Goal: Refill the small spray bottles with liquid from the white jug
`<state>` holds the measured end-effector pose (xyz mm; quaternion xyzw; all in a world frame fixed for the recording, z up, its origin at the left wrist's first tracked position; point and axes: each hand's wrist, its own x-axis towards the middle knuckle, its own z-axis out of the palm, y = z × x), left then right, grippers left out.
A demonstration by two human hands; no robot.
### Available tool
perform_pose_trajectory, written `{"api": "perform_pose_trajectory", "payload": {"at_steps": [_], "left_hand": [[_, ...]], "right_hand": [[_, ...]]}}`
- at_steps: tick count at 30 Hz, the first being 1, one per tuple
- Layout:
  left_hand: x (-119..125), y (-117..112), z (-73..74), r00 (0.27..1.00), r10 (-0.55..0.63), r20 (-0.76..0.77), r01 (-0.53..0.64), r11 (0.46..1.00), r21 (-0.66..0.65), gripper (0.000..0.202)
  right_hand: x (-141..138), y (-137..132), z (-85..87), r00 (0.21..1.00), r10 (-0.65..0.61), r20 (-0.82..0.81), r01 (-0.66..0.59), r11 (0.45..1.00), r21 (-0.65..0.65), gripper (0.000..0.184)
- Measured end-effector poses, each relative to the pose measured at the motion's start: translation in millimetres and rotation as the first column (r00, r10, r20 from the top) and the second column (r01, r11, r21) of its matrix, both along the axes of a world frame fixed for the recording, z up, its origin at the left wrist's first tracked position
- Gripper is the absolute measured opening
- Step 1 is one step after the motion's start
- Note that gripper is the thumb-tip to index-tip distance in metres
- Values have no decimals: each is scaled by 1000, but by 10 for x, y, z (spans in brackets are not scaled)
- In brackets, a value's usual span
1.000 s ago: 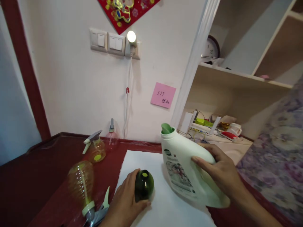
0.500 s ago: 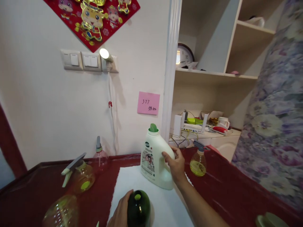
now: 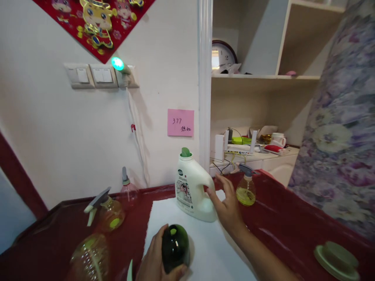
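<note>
My left hand (image 3: 155, 253) is wrapped round a dark green, glossy, rounded bottle (image 3: 176, 253) with a light green spot on its near end, low over the white sheet (image 3: 205, 242). Behind it stands a pale green detergent jug (image 3: 190, 195), upright and uncapped, with a green spout in its neck. My right hand (image 3: 230, 207) is beside the jug's handle, fingers spread and thumb apart, holding nothing. Whether a fingertip still touches the jug I cannot tell.
Spray bottles stand left, one yellowish (image 3: 113, 214) and one pink (image 3: 129, 191); a ribbed clear bottle (image 3: 90, 257) is nearer. Right are a spray bottle with yellow liquid (image 3: 246, 191) and a green cap (image 3: 336, 257). A wall (image 3: 164, 164) rises behind the red tabletop (image 3: 278, 226).
My right hand has let go of the jug's handle and its fingers have spread. The dark green bottle has come slightly up in view, and the camera view has shifted a little.
</note>
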<state>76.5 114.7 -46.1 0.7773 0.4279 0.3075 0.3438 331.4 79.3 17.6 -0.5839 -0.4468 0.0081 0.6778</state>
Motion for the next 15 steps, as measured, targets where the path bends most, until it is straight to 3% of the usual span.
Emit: {"api": "perform_pose_trajectory", "payload": {"at_steps": [4, 7, 10, 12, 15], "left_hand": [[38, -131, 201, 999, 22, -38, -25, 997, -79, 95], [32, -217, 311, 999, -15, -30, 11, 990, -142, 122], [-108, -275, 398, 1000, -20, -21, 17, 992, -126, 140], [-337, -306, 502, 1000, -8, -16, 7, 999, -47, 125], [-899, -352, 728, 996, 77, -38, -73, 993, 95, 64]], "right_hand": [[-310, -348, -103, 976, 205, 71, -195, 972, -133, 39], [-550, -441, -276, 928, 369, 43, -343, 896, -282, 45], [-737, -417, -484, 883, 468, -40, -453, 828, -329, 63], [-832, -388, -613, 859, 502, -100, -503, 793, -343, 79], [-932, -376, -762, 838, 512, -189, -544, 755, -368, 97]]}}
